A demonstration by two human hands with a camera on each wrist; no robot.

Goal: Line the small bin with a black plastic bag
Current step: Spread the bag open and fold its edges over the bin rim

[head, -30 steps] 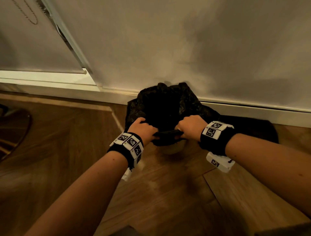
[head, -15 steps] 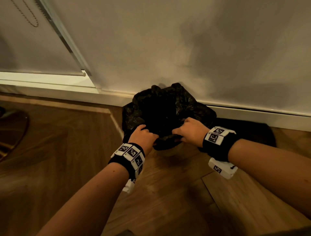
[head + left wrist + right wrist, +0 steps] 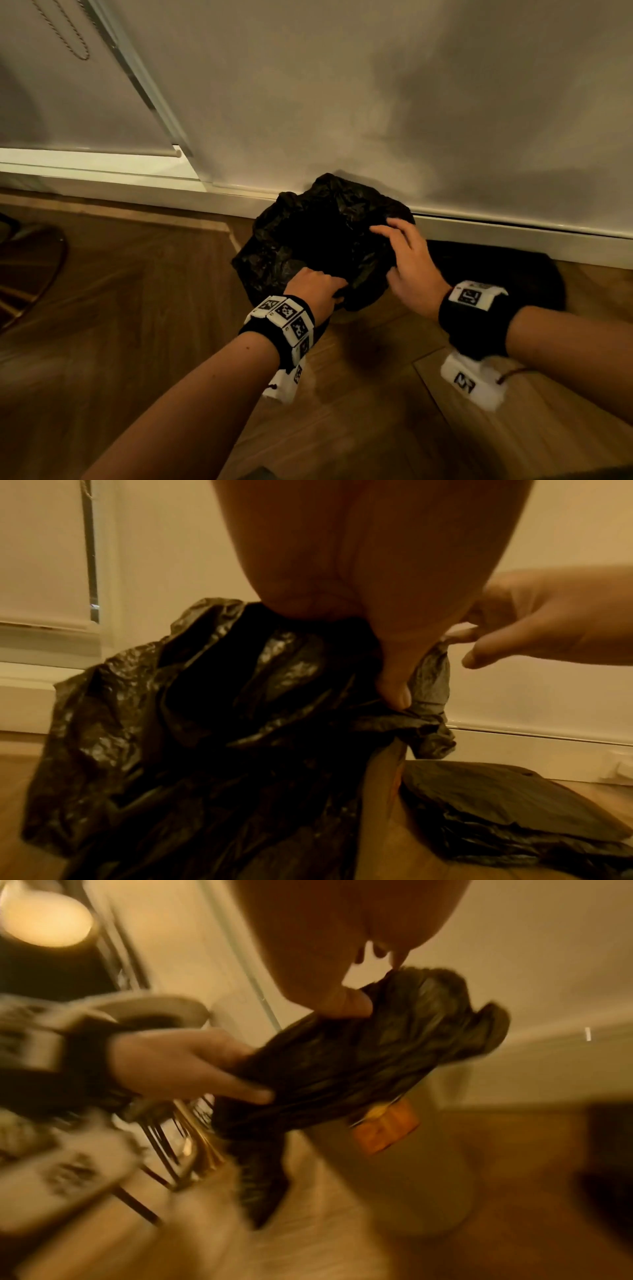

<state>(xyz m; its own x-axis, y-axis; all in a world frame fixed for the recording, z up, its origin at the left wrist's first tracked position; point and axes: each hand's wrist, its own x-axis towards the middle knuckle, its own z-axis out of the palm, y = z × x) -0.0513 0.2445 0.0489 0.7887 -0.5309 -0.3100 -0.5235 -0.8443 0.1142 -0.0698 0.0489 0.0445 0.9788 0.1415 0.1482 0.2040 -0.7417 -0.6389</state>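
Note:
A crumpled black plastic bag (image 3: pixel 318 236) is draped over the mouth of a small pale bin (image 3: pixel 346 317) standing against the wall. The bin's beige side with an orange label (image 3: pixel 387 1123) shows in the blurred right wrist view. My left hand (image 3: pixel 325 287) grips the bag's near edge, the thumb (image 3: pixel 394 688) pinching a fold. My right hand (image 3: pixel 400 246) hovers over the bag's right side with fingers spread and holds nothing; it also shows in the left wrist view (image 3: pixel 507 637). The bin's inside is hidden by the bag.
A second flat black bag (image 3: pixel 496 274) lies on the wooden floor right of the bin, against the white skirting board (image 3: pixel 513 236). A window blind (image 3: pixel 68 102) hangs at the far left. A dark chair leg (image 3: pixel 41 274) stands at the left edge.
My right hand has let go of the bag's near edge and moved up and right over the bag, fingers spread. The left hand keeps its grip on the near edge.

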